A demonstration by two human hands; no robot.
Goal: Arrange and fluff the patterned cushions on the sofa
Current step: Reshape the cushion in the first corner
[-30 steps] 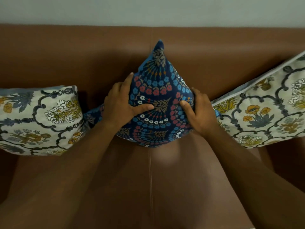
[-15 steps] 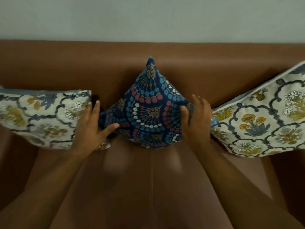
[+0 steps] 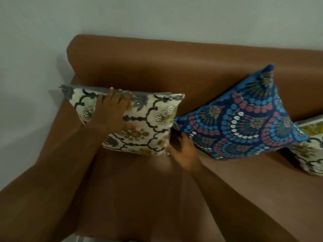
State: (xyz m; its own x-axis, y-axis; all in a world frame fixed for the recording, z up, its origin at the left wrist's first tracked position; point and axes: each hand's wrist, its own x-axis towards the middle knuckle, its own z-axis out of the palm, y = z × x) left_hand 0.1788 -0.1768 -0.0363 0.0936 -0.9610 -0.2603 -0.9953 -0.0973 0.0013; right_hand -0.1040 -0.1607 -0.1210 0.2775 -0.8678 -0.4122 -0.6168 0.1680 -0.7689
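A brown sofa fills most of the frame, its backrest running from upper left to the right edge, against a pale wall. Centre right, a dark blue cushion patterned with blue, red and white dotted fans stands on one corner, leaning on the backrest. Left of centre, a cream floral cushion with dark scrolls and mustard flowers stands at the sofa's left end, its right corner just beside the blue one. At the right edge, part of a second cream floral cushion shows behind and below the blue cushion.

The left hand lies spread on the face of the left cream cushion, fingers hooked over its top edge and thumb pressed on the front: a wide grip, clamped on that cushion. The right hand, blurred, sits at the cushion's lower right corner, between the two cushions; whether its grip is closed on the fabric cannot be told.

Half a second earlier both hands flanked the blue cushion in mid-frame; the view has since swung left and both hands have moved to the cream cushion
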